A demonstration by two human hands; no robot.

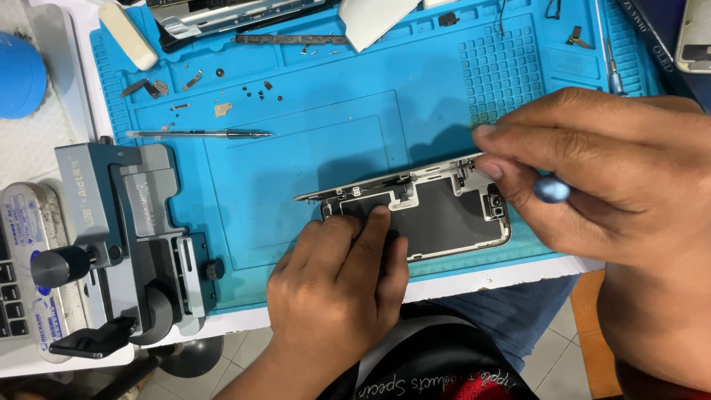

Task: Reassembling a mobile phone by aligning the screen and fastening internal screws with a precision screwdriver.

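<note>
- The opened silver-framed phone body [437, 215] lies flat near the front edge of the blue silicone work mat [333, 141], its dark inner plate facing up and its long side running roughly along that edge.
- The left hand [337, 285] comes in over the table's front edge and presses down on the phone's left end, fingers together and flat, gripping nothing.
- The right hand [600, 170] is pinched shut on a small blue-handled screwdriver [552, 190] (only its rounded cap shows), its fingertips sitting at the phone's upper right corner.
- Room to move is tight at the front, since the phone sits close to the mat's lip and the white table edge [511, 272]; behind it the mat's sunken middle panel lies open.
- Further back a slim silver pen-like tool [200, 134] lies crosswise, with small loose screws and metal brackets [222, 92] scattered beyond it, well apart from the phone.
- To the left a grey metal clamping fixture with black knobs [126, 237] overlaps the mat's left edge, near the left wrist's side.
- A grid of small moulded compartments [500, 67] lies just behind the right hand.
</note>
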